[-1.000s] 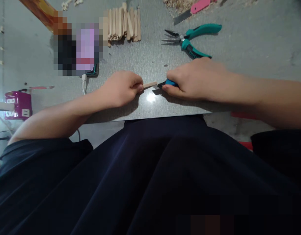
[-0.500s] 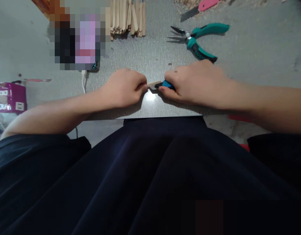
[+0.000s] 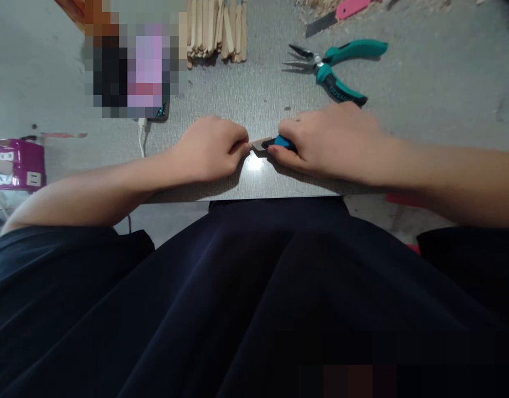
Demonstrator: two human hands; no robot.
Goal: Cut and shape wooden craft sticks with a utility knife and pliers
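The left hand (image 3: 213,146) pinches a pale flat wooden stick (image 3: 258,143), mostly hidden, at the board's (image 3: 254,105) near edge. The right hand (image 3: 324,141) grips a blue-handled knife (image 3: 282,143), its blade against the stick.

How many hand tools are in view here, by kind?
Knives: 2, the blue-handled knife in the right hand, set to the wooden stick held by the left hand, and the pink knife.
Needle-nose pliers: 1.
Total: 3.
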